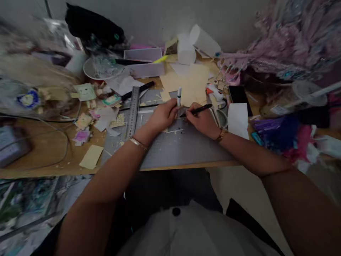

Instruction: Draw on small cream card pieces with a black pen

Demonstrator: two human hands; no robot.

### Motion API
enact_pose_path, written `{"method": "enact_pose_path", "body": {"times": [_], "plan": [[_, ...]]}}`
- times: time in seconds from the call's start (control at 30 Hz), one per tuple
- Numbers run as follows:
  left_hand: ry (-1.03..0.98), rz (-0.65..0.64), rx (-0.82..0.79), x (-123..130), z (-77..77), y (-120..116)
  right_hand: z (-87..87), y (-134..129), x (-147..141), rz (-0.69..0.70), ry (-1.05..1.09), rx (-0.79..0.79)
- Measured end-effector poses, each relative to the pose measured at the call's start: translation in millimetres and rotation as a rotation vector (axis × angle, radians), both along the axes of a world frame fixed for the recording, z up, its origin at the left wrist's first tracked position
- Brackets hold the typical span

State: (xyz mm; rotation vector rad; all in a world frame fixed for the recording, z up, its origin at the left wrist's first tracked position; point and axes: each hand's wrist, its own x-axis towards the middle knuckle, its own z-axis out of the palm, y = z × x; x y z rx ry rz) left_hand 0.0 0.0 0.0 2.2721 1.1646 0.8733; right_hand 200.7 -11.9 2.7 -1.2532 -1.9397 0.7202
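My left hand rests on a grey cutting mat and grips a white pen cap or marker that stands upright between its fingers. My right hand holds a black pen with its tip pointing left, down at the mat close to the left fingers. Whatever small piece lies under the pen tip is hidden between the hands. Both wrists wear gold bangles. A steel ruler lies on the mat's left edge, left of my left hand.
Cream paper sheets lie behind the hands. A white glue gun, a black phone and a white card sit to the right. Paper scraps litter the wooden desk at left. Pink and purple feathers fill the right side.
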Motion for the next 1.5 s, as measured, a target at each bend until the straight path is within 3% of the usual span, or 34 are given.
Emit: {"method": "enact_pose_path", "body": {"times": [0.67, 1.2, 1.5], "plan": [[0.061, 0.029, -0.001, -0.9, -2.3, 2.7, -1.2, 2.2, -1.0, 0.001, 0.043, -0.075], [0.182, 0.1, 0.023, -0.6, 2.0, 2.9, -0.1, 0.2, -0.3, 0.055, -0.005, -0.022], [0.142, 0.095, 0.049, -0.6, 1.1, 2.4, -0.5, -1.0, -0.6, 0.106, 0.004, -0.011]]}}
